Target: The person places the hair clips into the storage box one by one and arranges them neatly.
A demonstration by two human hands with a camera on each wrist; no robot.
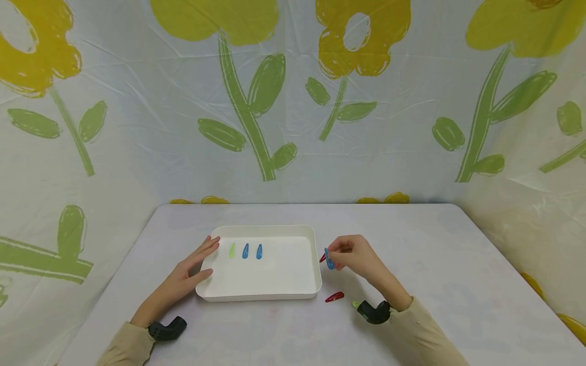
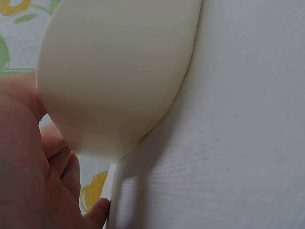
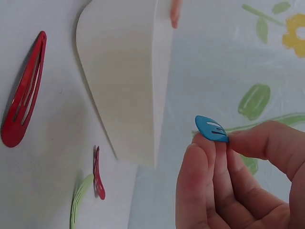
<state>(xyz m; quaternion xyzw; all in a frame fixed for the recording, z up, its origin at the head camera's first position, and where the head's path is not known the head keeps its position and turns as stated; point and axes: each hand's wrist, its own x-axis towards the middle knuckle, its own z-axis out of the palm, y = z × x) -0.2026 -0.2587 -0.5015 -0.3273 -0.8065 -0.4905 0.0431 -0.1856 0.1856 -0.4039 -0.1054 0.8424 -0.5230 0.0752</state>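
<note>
A flowered cloth [image 1: 183, 168] hangs behind your pale table [image 1: 412, 244], where a white tray [image 1: 284, 272] lies. Your left hand [image 1: 189, 269] touches the tray's left side, thumb spread apart from the fingers; your right hand [image 1: 359, 254] pinches a blue clip [image 1: 329, 260] between thumb and fingers, just beside the tray's right edge. Outside the tray on that side lie a nearer red clip [image 1: 334, 297], a farther red clip [image 3: 98, 174] and something light green [image 3: 80, 195]. Inside, you have two blue clips [image 1: 245, 251] and a green clip [image 1: 232, 250] (the green one leftmost).
</note>
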